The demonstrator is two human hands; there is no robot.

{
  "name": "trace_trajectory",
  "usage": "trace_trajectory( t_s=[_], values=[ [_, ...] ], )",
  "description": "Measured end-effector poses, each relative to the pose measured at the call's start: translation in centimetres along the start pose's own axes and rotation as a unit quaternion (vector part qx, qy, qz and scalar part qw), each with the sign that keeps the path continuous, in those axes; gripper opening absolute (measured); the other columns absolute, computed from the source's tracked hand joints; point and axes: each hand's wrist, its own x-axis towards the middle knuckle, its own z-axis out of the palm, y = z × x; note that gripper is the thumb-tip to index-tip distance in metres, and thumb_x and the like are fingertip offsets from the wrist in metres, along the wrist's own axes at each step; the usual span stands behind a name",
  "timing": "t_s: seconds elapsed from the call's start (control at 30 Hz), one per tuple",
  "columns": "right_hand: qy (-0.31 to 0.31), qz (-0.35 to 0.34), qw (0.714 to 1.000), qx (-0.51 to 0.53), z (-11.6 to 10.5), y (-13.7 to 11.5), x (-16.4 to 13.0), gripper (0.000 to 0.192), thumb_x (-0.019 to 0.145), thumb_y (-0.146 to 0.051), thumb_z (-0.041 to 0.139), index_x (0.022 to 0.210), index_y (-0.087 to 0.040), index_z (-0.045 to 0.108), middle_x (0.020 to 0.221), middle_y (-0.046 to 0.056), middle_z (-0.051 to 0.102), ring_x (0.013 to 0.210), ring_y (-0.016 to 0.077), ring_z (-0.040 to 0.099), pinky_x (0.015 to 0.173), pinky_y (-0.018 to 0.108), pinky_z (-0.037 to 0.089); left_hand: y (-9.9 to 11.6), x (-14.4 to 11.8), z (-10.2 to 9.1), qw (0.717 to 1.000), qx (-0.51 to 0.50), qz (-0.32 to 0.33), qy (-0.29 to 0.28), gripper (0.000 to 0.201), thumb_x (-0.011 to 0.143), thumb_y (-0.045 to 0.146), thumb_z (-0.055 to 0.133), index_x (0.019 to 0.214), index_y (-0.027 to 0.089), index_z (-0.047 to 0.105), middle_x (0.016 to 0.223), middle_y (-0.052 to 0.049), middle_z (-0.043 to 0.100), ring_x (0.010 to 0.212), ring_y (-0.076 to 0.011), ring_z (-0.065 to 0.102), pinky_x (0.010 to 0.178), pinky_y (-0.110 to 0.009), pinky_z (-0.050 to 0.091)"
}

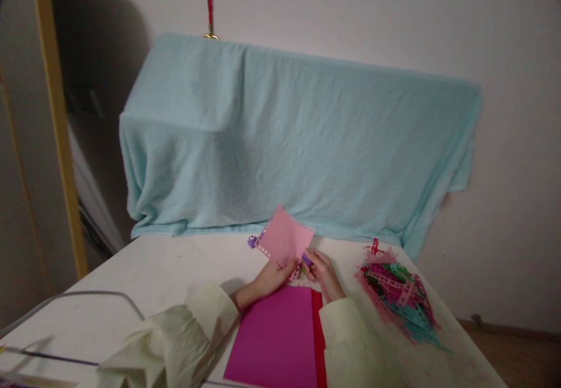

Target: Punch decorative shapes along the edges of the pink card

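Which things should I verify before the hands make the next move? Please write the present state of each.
1. Pink paper held by the left hand: ok, at its lower part.
2. Purple object in the right hand: ok, between the fingers.
3. Pink paper seated inside the purple object: cannot tell, fingers hide it.
4. Magenta paper squarely covering the red paper: not ok, red shows along its right side.
5. Strip pile apart from both hands: ok, it lies to their right.
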Motion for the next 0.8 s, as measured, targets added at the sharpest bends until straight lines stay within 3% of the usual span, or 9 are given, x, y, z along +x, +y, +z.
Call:
trace_trajectory(
  t_s=[0.27,0.5,0.8],
  values=[
    [-0.008,-0.006,1.000,-0.007,0.0,-0.1,-0.1,0.033,0.087,-0.048,0.056,0.072,-0.019,0.051,0.058,-0.004,0.049,0.041,0.0071,0.034,0.040,0.023,0.023,-1.9,-0.2,-0.2,0.999,0.032,-0.018,0.035,0.048,0.092,0.053,0.036,0.099,0.015,0.064,0.095,-0.007,0.068,0.088,-0.0214,0.059,0.086,-0.031,0.045],
    [-0.014,-0.008,1.000,-0.010,-0.2,0.4,0.1,0.031,0.088,-0.046,0.055,0.074,-0.018,0.051,0.056,-0.005,0.047,0.041,0.0071,0.033,0.040,0.023,0.023,-1.4,-0.2,-0.3,0.999,0.030,-0.013,0.001,0.045,0.095,0.048,0.034,0.104,0.014,0.063,0.100,-0.007,0.067,0.091,-0.0193,0.059,0.089,-0.029,0.044],
    [-0.011,-0.008,1.000,-0.010,-0.2,0.3,0.1,0.030,0.088,-0.046,0.055,0.076,-0.018,0.053,0.058,-0.004,0.048,0.042,0.0071,0.034,0.040,0.023,0.022,-2.0,-0.2,-0.2,0.999,0.035,-0.013,0.010,0.044,0.096,0.047,0.034,0.105,0.015,0.062,0.103,-0.007,0.066,0.091,-0.0184,0.059,0.089,-0.028,0.043]
  ],
)
